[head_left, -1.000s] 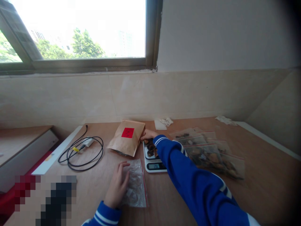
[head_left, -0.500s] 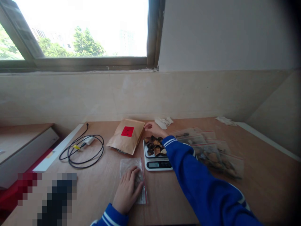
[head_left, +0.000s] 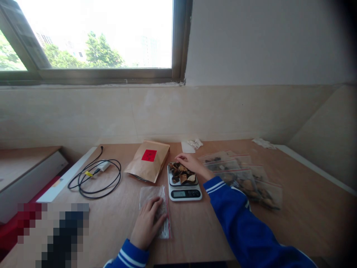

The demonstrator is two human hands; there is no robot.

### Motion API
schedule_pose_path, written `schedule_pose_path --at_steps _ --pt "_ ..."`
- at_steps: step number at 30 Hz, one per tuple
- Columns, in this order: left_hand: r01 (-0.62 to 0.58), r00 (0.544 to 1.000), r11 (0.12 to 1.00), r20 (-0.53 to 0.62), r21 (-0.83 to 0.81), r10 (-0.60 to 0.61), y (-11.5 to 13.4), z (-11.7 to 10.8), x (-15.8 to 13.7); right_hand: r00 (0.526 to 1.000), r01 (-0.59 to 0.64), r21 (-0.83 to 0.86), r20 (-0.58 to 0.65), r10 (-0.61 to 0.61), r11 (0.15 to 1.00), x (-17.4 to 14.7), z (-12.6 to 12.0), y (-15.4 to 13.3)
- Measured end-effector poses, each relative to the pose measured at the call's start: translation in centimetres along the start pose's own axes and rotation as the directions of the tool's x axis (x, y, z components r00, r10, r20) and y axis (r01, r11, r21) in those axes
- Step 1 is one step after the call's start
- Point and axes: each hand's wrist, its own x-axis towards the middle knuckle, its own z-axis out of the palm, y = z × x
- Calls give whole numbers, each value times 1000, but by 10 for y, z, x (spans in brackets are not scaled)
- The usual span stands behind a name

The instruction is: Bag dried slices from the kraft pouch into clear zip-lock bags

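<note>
A white kitchen scale [head_left: 170, 193] bears a pile of brown dried slices [head_left: 182, 174] on its platform; its display is lit but too small to read. Over the back of the pile reaches my right hand [head_left: 191, 162], fingers drawn together near the far slices. Whatever lies between those fingertips is too small to make out. My left hand [head_left: 147, 223] rests with fingers spread on a clear zip bag [head_left: 145, 191] with a red seal strip, flat on the table in front of the scale. Behind the bag lies a brown paper pouch [head_left: 136, 163] with a red label.
Several clear bags of dried pieces [head_left: 251, 182] overlap right of the scale. A coiled black cable [head_left: 119, 175] with a white plug [head_left: 103, 165] lies left. Crumpled tissues [head_left: 195, 143] sit near the wall. A pixelated patch covers the lower left.
My right hand has come back from beside the paper pouch to the far edge of the slices on the scale. The left hand stays on the zip bag. The view has shifted slightly.
</note>
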Motion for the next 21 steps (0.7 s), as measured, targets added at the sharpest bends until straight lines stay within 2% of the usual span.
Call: schedule_pose_path --at_steps 3,5,9,11,14,16,21 --pt "-12 997 1000 -71 -13 11 -2 -1 -2 994 -12 -10 -113 11 1000 -25 -11 -15" --pt "-40 985 999 -167 -17 37 -3 -2 -5 983 -36 44 -178 43 998 -51 -7 -28" --pt "-139 908 990 -404 -29 115 5 -3 -10 981 -119 159 -130 141 980 -110 34 -63" --pt "-193 869 981 -468 -25 159 15 -3 -10 975 -169 232 -105 197 958 -134 61 -79" --pt "-243 851 970 -483 -12 207 30 -2 -7 961 -213 392 -80 264 895 -153 93 -95" --pt "-246 851 969 -483 -17 207 37 -2 -5 955 -214 474 -84 286 854 -155 103 -99" --pt "-258 858 965 -470 -50 205 46 -4 -1 956 -150 502 -145 254 852 -150 99 -99"
